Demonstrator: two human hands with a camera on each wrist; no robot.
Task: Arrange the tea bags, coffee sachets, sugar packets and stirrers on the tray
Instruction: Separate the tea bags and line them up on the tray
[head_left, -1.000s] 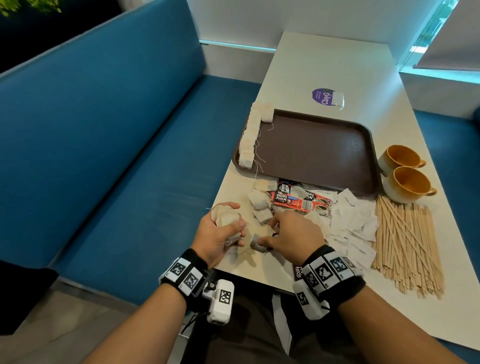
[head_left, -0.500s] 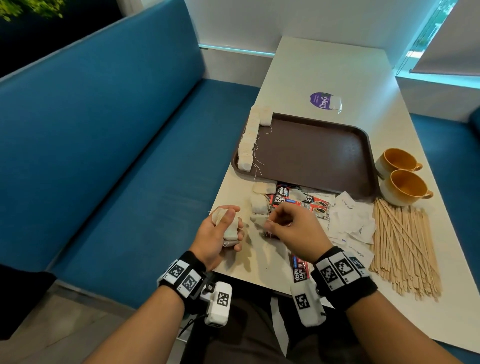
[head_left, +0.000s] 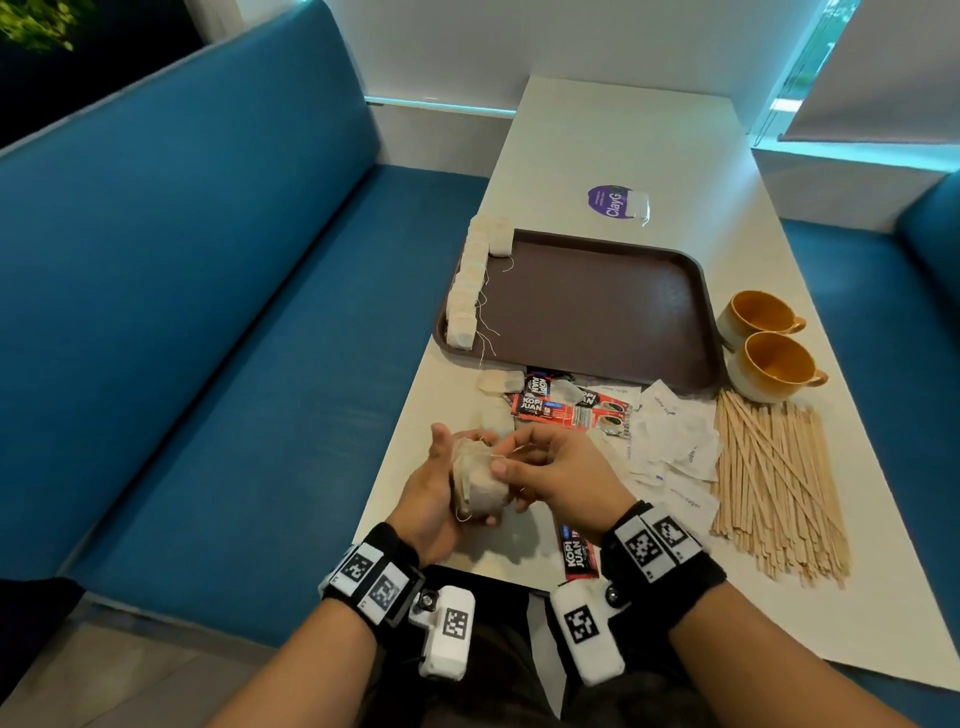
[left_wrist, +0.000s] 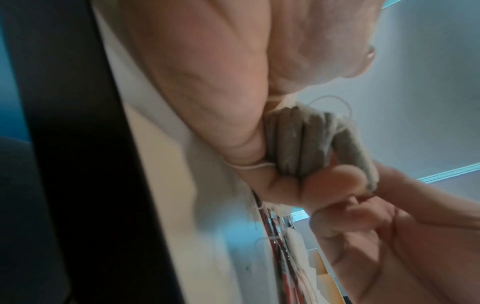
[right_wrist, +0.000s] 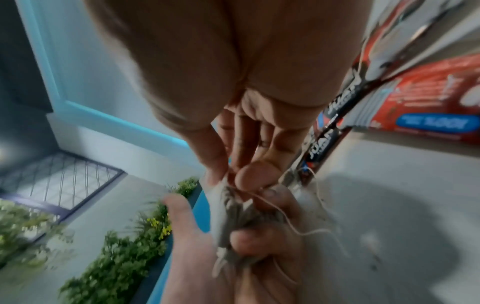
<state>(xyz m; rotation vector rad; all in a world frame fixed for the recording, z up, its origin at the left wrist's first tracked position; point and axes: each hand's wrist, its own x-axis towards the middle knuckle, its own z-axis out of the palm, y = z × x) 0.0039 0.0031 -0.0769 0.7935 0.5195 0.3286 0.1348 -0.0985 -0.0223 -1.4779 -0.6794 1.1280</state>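
- A long white table (head_left: 597, 135) runs beside a blue bench seat (head_left: 208, 338); a brown tray (head_left: 597, 312) lies on it and serves as the landmark.
- Along the tray's left edge stands a row of tea bags (head_left: 470, 291), their strings trailing onto the tray floor.
- Just in front of the tray, on the table, lie loose tea bags (head_left: 501, 381), red coffee sachets (head_left: 561, 408) and white sugar packets (head_left: 670, 436).
- To the tray's right stand two yellow cups (head_left: 769, 343); in front of them lies a spread of wooden stirrers (head_left: 774, 478).
- Well in front of the tray, the left hand (head_left: 434, 499) grips a stack of tea bags (head_left: 480, 486), fingers curled round it.
- The right hand (head_left: 558, 475) pinches the outermost bag of that stack between thumb and fingertips (left_wrist: 335, 179).
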